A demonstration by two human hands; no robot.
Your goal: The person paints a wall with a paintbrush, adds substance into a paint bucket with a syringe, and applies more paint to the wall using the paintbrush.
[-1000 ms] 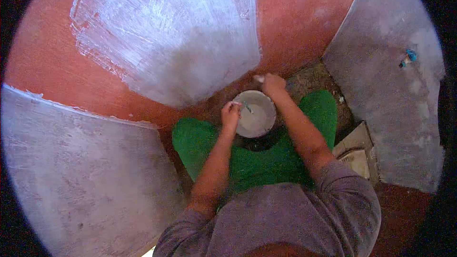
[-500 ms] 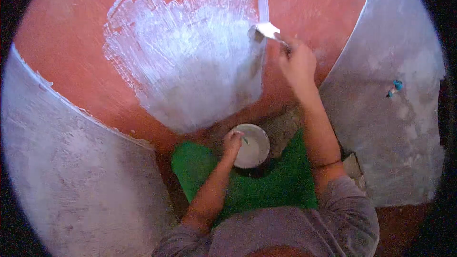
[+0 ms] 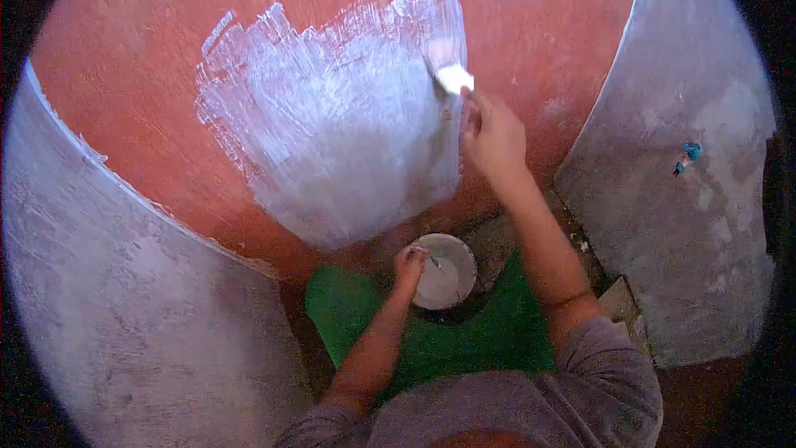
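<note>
My right hand [image 3: 497, 137] is closed round the handle of a paintbrush [image 3: 455, 79]. The pale brush head presses on the wall at the right edge of a wet white paint patch [image 3: 340, 116]. Lower down, my left hand [image 3: 408, 263] grips the left rim of a round white bucket [image 3: 471, 270] between my knees. Whitish paint [image 3: 439, 284] lies in the bucket, and a short thin stick [image 3: 434, 260] pokes from near my left fingers over it.
Red wall surface [image 3: 547, 33] surrounds the patch, bounded by curved white edges. Grey panels [image 3: 149, 307] flank it left and right. A small blue object [image 3: 691, 151] sits on the right panel. Green cloth [image 3: 348, 303] covers my legs.
My right hand has drawn the brush downward and slightly left. White paint now fills the red gap beside the narrow upper stripe. My left hand stays at the bucket.
</note>
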